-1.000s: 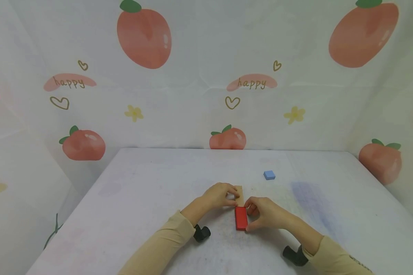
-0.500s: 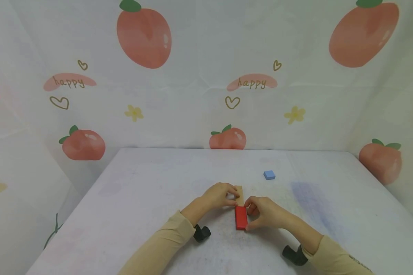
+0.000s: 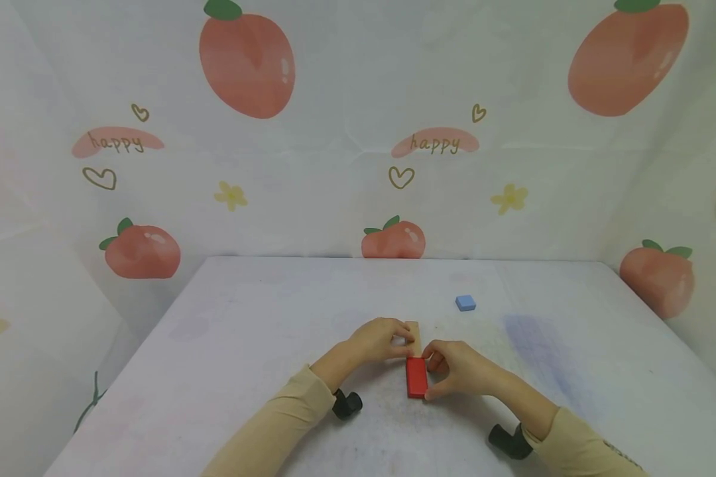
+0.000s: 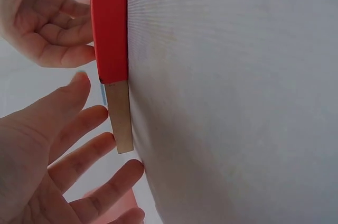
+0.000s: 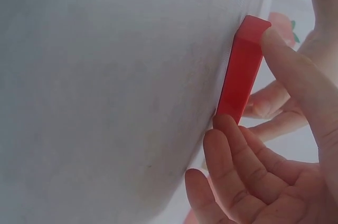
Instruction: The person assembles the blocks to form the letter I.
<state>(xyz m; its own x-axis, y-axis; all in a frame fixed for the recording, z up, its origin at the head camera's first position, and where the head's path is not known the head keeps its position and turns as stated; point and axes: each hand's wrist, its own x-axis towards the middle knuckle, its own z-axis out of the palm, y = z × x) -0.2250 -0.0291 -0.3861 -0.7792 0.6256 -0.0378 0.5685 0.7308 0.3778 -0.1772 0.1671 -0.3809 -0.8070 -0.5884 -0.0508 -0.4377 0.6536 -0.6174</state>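
Observation:
A red rectangular block (image 3: 417,378) lies flat on the white table, its far end against a slim plain wooden block (image 3: 414,336). From the right, my right hand (image 3: 464,368) holds the red block lengthwise, thumb at the near end and fingertips by the far end. The right wrist view shows that thumb on the end face of the red block (image 5: 244,68). My left hand (image 3: 377,341) reaches in from the left. In the left wrist view its fairly straight, spread fingertips touch the wooden block (image 4: 121,121), while the thumb sits apart from the red one.
A small blue block (image 3: 465,303) lies farther back on the table (image 3: 244,371), right of the hands. Black camera mounts (image 3: 347,405) sit at both wrists. Behind the table hangs a white cloth (image 3: 334,79) printed with fruit.
Both hands and the blocks keep their places relative to each other. The whole head view has shifted very slightly.

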